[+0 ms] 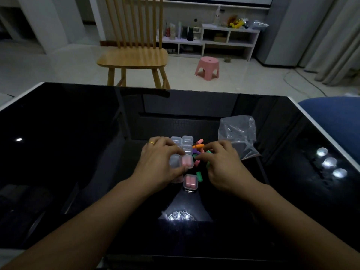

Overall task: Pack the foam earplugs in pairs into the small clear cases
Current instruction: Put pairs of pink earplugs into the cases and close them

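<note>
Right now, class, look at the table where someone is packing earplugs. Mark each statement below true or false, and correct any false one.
1. A closed clear case nearest the person holds pink earplugs. True.
2. The left hand is on a case with pink earplugs. True.
3. The loose earplugs are all one colour. False: orange, green, purple and pink ones show.
4. The plastic bag lies left of the cases. False: it lies to their right, beyond the right hand.
5. The left hand wears a ring. True.
6. The table is white wood. False: it is glossy black.
</note>
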